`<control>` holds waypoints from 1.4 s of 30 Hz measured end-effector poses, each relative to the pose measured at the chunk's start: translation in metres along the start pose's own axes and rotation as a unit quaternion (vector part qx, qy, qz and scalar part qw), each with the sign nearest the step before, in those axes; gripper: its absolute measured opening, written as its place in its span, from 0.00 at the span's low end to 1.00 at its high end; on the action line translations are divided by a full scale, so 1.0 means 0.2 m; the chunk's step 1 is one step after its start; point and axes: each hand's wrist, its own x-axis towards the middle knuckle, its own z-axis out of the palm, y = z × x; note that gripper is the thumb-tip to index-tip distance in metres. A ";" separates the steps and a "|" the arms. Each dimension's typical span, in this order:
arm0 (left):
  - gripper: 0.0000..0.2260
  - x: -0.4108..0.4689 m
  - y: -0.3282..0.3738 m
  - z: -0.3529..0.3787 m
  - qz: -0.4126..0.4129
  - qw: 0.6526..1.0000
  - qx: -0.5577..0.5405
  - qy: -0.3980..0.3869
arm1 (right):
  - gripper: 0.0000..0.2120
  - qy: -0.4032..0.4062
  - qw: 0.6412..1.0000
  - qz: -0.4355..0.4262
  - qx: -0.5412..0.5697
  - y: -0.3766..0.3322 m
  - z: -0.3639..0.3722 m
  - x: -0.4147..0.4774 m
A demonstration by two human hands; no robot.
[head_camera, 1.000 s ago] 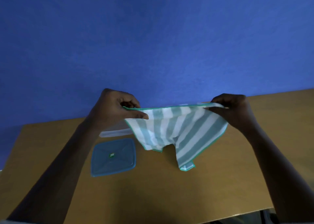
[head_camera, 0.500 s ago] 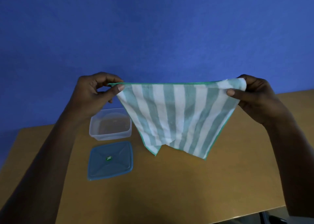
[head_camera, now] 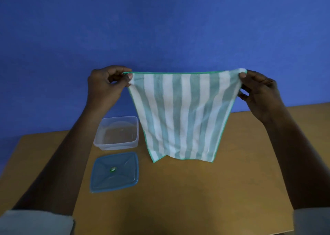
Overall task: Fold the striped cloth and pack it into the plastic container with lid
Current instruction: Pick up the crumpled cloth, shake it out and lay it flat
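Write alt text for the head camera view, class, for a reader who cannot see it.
Two hands, left hand and right hand, hold a striped cloth up by its top corners above a wooden table. To its left on the table sit an open clear plastic container and, nearer, its blue lid.

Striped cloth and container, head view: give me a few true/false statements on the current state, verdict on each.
1. Both hands hold the striped cloth by its top corners, spread out in the air. True: left hand, right hand.
2. The cloth is already folded in half. False: it hangs open in a single layer.
3. The lid is snapped onto the plastic container. False: it lies flat on the table, on the near side of the container.
4. The container is empty. True.
5. The container stands to the right of the cloth. False: it stands to its left.
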 end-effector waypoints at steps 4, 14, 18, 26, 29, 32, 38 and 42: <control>0.09 0.11 0.07 0.04 0.039 0.998 0.019 0.034 | 0.06 0.028 0.999 -0.023 0.030 -0.06 0.05 0.10; 0.01 0.16 0.20 0.03 0.097 0.994 -0.024 0.048 | 0.04 0.043 0.992 -0.092 0.070 -0.18 0.09 0.14; 0.02 0.06 0.13 0.02 0.063 0.997 -0.048 -0.006 | 0.04 0.046 0.994 -0.080 0.055 -0.12 0.05 0.08; 0.05 -0.33 -0.06 0.00 -0.097 0.971 -0.133 -0.174 | 0.07 0.081 0.997 0.008 0.009 0.17 -0.12 -0.14; 0.07 -0.45 -0.11 -0.01 -0.155 0.952 -0.139 -0.223 | 0.07 0.094 0.995 0.035 -0.001 0.25 -0.18 -0.26; 0.07 -0.56 -0.17 -0.01 -0.213 0.928 -0.157 -0.263 | 0.07 0.093 0.994 0.054 -0.016 0.34 -0.23 -0.38; 0.04 -0.74 -0.34 0.04 -0.296 0.888 -0.138 -0.325 | 0.07 0.090 0.989 0.107 -0.036 0.55 -0.27 -0.55; 0.03 -0.82 -0.50 0.14 -0.349 0.881 -0.103 -0.302 | 0.05 0.108 0.980 0.157 -0.063 0.77 -0.30 -0.58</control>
